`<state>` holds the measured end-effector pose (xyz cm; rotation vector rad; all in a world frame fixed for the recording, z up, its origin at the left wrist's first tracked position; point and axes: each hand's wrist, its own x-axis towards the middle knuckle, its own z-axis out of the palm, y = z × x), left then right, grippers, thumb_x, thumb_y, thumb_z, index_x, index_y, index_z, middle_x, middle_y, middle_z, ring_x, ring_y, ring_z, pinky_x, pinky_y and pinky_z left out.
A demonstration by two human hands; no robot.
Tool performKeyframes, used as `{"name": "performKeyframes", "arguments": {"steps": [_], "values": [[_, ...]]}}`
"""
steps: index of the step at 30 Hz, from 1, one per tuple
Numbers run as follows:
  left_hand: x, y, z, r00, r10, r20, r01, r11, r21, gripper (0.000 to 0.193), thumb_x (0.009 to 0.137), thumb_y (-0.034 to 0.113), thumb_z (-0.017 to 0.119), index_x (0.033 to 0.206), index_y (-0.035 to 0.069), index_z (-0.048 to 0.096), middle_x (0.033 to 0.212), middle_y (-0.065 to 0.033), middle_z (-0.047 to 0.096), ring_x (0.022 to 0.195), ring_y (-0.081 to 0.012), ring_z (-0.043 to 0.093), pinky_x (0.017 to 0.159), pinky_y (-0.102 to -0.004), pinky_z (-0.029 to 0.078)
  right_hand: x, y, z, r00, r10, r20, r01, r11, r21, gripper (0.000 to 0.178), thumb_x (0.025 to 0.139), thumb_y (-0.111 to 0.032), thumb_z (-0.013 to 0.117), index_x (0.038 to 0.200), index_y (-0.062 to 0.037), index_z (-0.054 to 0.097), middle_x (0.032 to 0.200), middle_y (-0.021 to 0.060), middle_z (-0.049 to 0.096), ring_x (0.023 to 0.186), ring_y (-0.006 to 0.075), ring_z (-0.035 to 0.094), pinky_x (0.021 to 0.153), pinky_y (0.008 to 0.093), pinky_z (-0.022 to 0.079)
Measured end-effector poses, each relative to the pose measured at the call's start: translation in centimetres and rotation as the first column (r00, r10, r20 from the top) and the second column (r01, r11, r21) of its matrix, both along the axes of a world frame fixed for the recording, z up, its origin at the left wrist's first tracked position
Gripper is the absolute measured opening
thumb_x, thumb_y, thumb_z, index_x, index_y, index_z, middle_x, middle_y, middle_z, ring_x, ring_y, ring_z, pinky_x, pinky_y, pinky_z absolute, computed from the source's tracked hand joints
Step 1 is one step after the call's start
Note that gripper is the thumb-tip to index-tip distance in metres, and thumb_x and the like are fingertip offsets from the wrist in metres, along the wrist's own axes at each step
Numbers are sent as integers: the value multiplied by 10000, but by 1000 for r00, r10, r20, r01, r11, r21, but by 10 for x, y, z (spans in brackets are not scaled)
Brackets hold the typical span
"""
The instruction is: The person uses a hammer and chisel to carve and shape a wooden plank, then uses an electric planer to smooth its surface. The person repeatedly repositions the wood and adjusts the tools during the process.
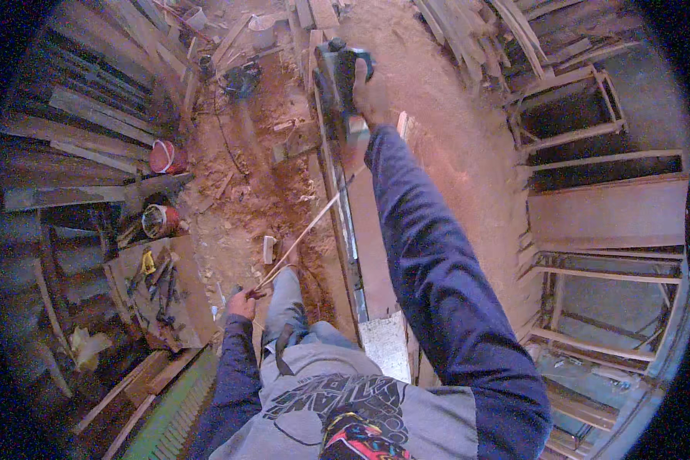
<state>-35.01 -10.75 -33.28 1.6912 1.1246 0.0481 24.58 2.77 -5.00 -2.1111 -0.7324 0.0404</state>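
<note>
My right arm stretches far forward, and my right hand is closed round the handle of a dark handheld power planer. The planer is at the far end of a long narrow workpiece, and motion blurs it slightly. Close to my left knee, my left hand is closed on a thin pale strip. From there the strip runs up and right to the workpiece's edge; whether it is wood or cord I cannot make out. A small light wooden block lies just beyond my left hand.
Reddish sawdust covers the floor. On the left stand two red buckets and a low board bearing tools. Stacked planks line the left side. Wooden frames stand along the right. A dark cable crosses the sawdust.
</note>
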Motion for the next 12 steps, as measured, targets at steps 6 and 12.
{"name": "performKeyframes", "arguments": {"steps": [6,12], "values": [[13,1,27,998,19,-67,-23,998,-65,320,813,98,584,1096,-2,694,1030,-157,734,962,-265,711,883,-361,544,-10,-42,-7,998,-4,-70,5,1000,11,600,1004,-497,433,1284,21,545,1189,311,625,1100,496,597,965,520,474],[12,10,55,994,94,-48,-99,989,-111,280,823,104,696,1081,-3,695,964,-106,740,921,-165,700,846,-314,545,-104,-210,22,996,88,-32,-88,996,10,535,1022,-422,471,1314,21,537,1262,257,611,1189,431,570,1042,473,427]]}}
